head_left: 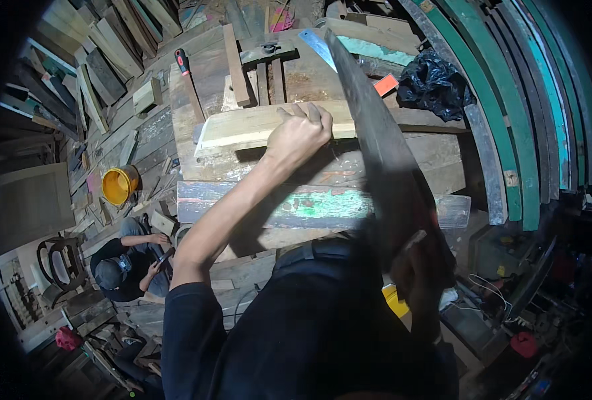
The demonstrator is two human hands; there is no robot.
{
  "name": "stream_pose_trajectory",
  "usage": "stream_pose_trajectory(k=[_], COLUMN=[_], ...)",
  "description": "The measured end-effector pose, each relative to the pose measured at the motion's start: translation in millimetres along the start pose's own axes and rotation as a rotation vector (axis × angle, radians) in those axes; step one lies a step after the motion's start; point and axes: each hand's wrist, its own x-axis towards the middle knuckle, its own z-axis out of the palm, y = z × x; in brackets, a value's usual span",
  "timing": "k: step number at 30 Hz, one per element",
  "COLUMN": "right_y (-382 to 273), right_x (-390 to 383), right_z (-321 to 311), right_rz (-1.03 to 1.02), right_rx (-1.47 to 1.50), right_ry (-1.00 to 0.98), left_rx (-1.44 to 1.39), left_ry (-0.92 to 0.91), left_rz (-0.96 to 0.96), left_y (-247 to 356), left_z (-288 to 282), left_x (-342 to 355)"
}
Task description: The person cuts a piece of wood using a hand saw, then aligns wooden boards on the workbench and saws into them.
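Note:
A pale wooden board lies across a worn workbench. My left hand is closed over its upper side with curled fingers. My right hand, dim and blurred at the lower right, grips the shaded handle of a long handsaw. The blade rises steeply past the board's right part; whether it touches the wood I cannot tell. A paint-flaked green and grey plank lies along the bench's near side. Farther back are a red-and-black-handled tool, wooden strips, a blue-grey metal piece and an orange rectangle.
A crumpled black bag sits at the bench's right end, beside long green and grey boards. Stacked offcuts and a yellow bucket are at left. A crouching co-worker handles something at lower left.

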Motion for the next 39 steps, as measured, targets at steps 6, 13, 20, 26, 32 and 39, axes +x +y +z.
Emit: stream_pose_trajectory(k=[6, 13, 20, 26, 32, 39], right_y=[38.1, 19.4, 2.9, 1.4, 33.8, 100.7], right_x=[42.7, -51.6, -26.3, -46.4, -33.9, -33.0], right_z=[1.7, -34.2, -26.6, -46.6, -35.8, -41.4], right_rz=[-0.286, -0.249, 0.038, -0.075, -0.329, -0.749], right_rx=[-0.551, -0.68, -0.47, -0.565, -0.762, -1.076], right_ry=[-0.003, 0.098, 0.076, 0.052, 0.014, 0.154], left_rx=[-0.079, -0.236, -0.227, -0.27, -0.062, -0.375], left_ry=[-0.008, -0.128, -0.186, -0.08, -0.094, -0.164], left_rz=[-0.022, -0.034, -0.017, -0.075, -0.081, -0.213], left_y=[-2.5, -34.7, -41.6, -16.8, 24.6, 20.4], left_z=[0.0, 29.8, 16.9, -6.2, -0.3, 5.4], left_x=[5.8, 22.8, 24.2, -2.4, -31.8, -31.3])
